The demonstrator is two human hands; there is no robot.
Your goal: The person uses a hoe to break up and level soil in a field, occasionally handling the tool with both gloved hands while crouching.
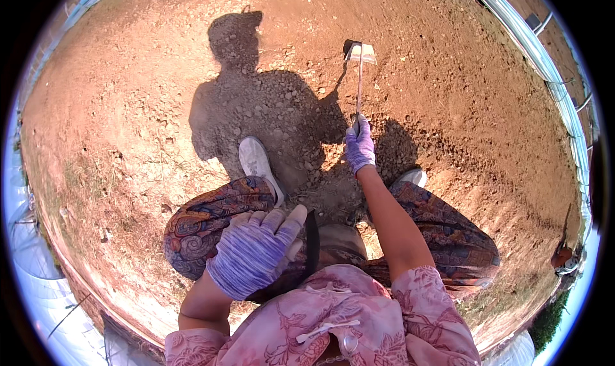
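My right hand [360, 147], in a purple and white knit glove, is closed around the handle of a small hand hoe [361, 54]. The thin handle points away from me, and the pale, flat blade is at or just above the brown soil [432, 78], its dark shadow beside it. My left hand [257, 250], in a matching glove, is near my left knee in patterned trousers [192, 231]. Its fingers are slightly bent and a little apart, with no tool seen in them; the palm is hidden. A dark strap [312, 243] hangs just beside its fingers.
My light shoes [254, 159] stand on crumbly soil with small clods. My shadow lies ahead. Dry grass [105, 174] covers ground at the left. Plastic sheeting [533, 44] with tubes edges the right; more sheeting [72, 313] is at lower left. A round brownish object [561, 258] is far right.
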